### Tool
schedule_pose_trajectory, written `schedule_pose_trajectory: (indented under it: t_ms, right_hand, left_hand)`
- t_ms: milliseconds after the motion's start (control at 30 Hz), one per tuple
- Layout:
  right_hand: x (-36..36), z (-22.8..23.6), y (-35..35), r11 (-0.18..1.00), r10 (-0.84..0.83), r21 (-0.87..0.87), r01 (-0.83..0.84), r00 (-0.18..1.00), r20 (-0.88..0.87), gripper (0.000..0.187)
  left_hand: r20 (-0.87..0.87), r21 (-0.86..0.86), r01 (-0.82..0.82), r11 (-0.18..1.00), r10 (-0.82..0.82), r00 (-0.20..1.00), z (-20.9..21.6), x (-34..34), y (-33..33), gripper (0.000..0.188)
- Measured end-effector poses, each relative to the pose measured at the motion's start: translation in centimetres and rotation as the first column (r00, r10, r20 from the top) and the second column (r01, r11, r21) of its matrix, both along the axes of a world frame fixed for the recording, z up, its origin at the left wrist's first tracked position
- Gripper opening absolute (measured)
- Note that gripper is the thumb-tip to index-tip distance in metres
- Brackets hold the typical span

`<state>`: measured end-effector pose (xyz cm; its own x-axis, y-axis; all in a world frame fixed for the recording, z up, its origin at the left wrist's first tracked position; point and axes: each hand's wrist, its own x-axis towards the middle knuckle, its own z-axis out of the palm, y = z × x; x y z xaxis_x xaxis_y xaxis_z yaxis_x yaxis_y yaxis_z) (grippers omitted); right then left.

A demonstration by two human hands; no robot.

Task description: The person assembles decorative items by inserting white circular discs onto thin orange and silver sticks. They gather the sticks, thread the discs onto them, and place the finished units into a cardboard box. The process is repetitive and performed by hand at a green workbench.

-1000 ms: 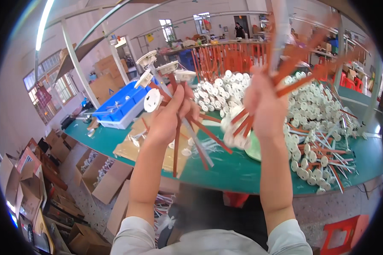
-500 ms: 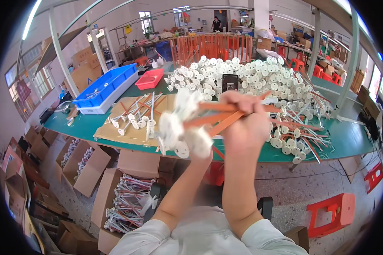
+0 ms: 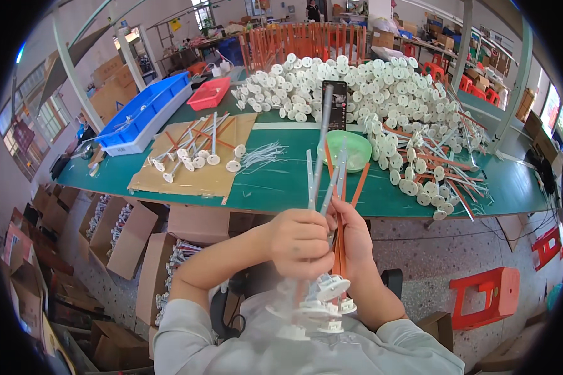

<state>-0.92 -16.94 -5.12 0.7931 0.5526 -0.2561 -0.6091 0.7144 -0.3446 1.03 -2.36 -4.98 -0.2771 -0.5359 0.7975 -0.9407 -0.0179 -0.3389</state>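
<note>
In front of my chest I hold a bundle of flat strips (image 3: 339, 181), some grey and some orange, fanned upward. White round discs (image 3: 319, 303) sit at its lower end, partly blurred. My left hand (image 3: 301, 245) is closed round the grey strips, its fingers wrapped over them. Beside it my right hand (image 3: 355, 240) is closed on the orange strips, with its thumb along them. Just beyond the strip tips stands a green bowl (image 3: 355, 150), partly hidden by them. A phone (image 3: 338, 103) leans upright behind the bowl, against a large heap of white disc pieces (image 3: 381, 87).
To the left, more disc-ended strips (image 3: 199, 161) lie on a cardboard sheet (image 3: 162, 181), with thin white ties (image 3: 261, 156) beside it. Behind are a blue tray (image 3: 144, 112) and a red basket (image 3: 208, 94). Open cartons (image 3: 128, 244) and a red stool (image 3: 486, 297) stand on the floor.
The bundle has swung from lying sideways, discs left, to upright with the discs down by my chest. Both hands have come closer to me. The green bowl and white ties are now uncovered.
</note>
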Motion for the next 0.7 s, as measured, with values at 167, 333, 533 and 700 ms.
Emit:
schedule_pose_trajectory:
  t_ms: [167, 333, 533, 700]
  right_hand:
    - [-0.1, -3.2, -1.7, 0.909, 0.216, 0.364, -0.203, 0.976, 0.003, 0.05]
    - [-0.6, -2.4, -2.1, 0.93, 0.14, 0.322, -0.18, 0.98, 0.144, 0.07]
    - [0.5, -2.4, -2.5, 0.982, 0.129, -0.187, -0.036, 0.851, 0.509, 0.049]
    - [6.7, -1.1, 0.5, 0.976, 0.173, -0.194, -0.102, 0.902, 0.395, 0.03]
  left_hand:
    - [-0.049, 0.077, 0.128, 0.989, -0.124, 0.991, 0.0, 0.3, -2.8, 0.016]
    - [-0.045, 0.052, 0.078, 0.996, -0.075, 0.996, -0.7, -0.1, -3.3, 0.012]
    - [0.015, 0.074, 0.127, 0.989, -0.128, 0.992, -0.9, 1.4, -3.4, 0.009]
    - [0.178, 0.062, 0.038, 0.997, -0.049, 0.983, 0.3, 5.8, -0.8, 0.008]
